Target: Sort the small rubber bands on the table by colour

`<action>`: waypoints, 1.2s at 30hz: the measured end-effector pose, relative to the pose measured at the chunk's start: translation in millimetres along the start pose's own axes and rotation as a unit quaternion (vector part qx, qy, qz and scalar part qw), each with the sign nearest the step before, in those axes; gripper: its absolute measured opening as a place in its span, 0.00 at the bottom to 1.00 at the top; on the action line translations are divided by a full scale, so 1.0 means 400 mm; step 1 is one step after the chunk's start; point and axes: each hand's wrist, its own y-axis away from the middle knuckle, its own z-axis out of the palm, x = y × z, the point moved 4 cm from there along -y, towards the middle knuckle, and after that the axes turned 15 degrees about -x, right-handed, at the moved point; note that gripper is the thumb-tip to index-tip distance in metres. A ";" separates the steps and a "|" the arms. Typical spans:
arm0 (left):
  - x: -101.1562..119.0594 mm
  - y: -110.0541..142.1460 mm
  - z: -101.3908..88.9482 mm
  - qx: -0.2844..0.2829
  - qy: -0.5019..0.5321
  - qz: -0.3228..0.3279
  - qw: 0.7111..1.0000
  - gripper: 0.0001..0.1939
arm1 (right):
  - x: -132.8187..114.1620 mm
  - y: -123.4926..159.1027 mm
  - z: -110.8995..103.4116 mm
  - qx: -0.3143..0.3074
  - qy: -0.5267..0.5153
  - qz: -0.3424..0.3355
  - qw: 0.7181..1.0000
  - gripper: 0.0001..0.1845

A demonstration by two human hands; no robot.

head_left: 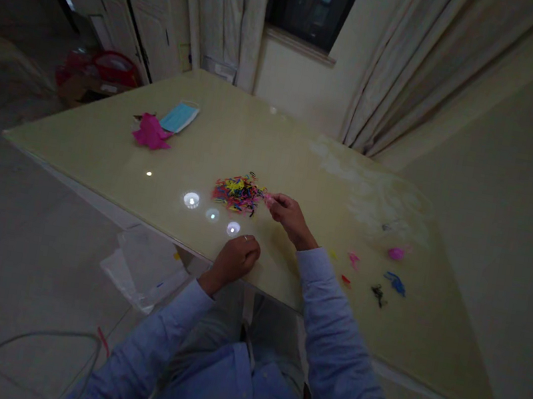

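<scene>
A loose pile of small, thin, many-coloured rubber bands (237, 193) lies near the middle of the table. My right hand (288, 216) is at the pile's right edge, thumb and fingertips pinched on a pink rubber band (267, 198). Closer to me, my left hand (240, 256) rests curled on the table's front edge; the inside of its fist is hidden. To the right are separate small groups: pink bands (353, 260), a red piece (345, 280), black bands (377, 295) and blue bands (395, 283).
A pink crumpled piece (151, 132) and a blue face mask (179, 117) lie at the table's (303, 158) far left. A small magenta bundle (395, 254) sits on the right. Clear plastic bags (142, 267) and a grey cable (22, 336) are on the floor.
</scene>
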 end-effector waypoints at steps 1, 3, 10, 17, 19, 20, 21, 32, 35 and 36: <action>0.000 0.000 -0.001 0.004 0.005 0.002 1.000 0.11 | -0.007 0.022 0.008 0.005 -0.065 0.006 0.998 0.18; 0.000 0.001 -0.002 0.006 0.010 0.000 1.000 0.11 | -0.031 0.070 0.028 0.003 -0.165 0.005 0.986 0.19; -0.015 0.001 -0.003 -0.006 0.008 -0.024 1.000 0.10 | -0.111 0.212 0.071 -0.017 -0.281 -0.049 0.958 0.16; -0.024 0.004 -0.006 0.001 0.018 -0.022 1.000 0.11 | -0.095 0.311 0.031 0.050 -0.260 -0.055 0.963 0.15; -0.024 0.003 -0.011 0.001 0.025 -0.024 0.999 0.11 | -0.080 0.353 -0.014 0.093 -0.214 -0.043 0.971 0.15; -0.023 0.003 -0.013 0.001 0.028 -0.027 0.999 0.11 | -0.070 0.376 -0.047 0.123 -0.175 -0.034 0.976 0.16; -0.022 0.002 -0.015 0.001 0.030 -0.031 0.999 0.11 | -0.060 0.400 -0.086 0.158 -0.121 -0.023 0.980 0.15; -0.015 -0.002 -0.027 0.000 0.009 -0.065 0.998 0.11 | 0.065 0.529 -0.433 0.213 0.516 0.269 0.785 0.12; -0.015 -0.002 -0.030 0.003 0.004 -0.058 0.998 0.11 | 0.081 0.529 -0.442 0.190 0.519 0.276 0.786 0.11; -0.015 -0.003 -0.030 0.003 0.002 -0.054 0.999 0.11 | 0.084 0.528 -0.444 0.185 0.520 0.277 0.786 0.11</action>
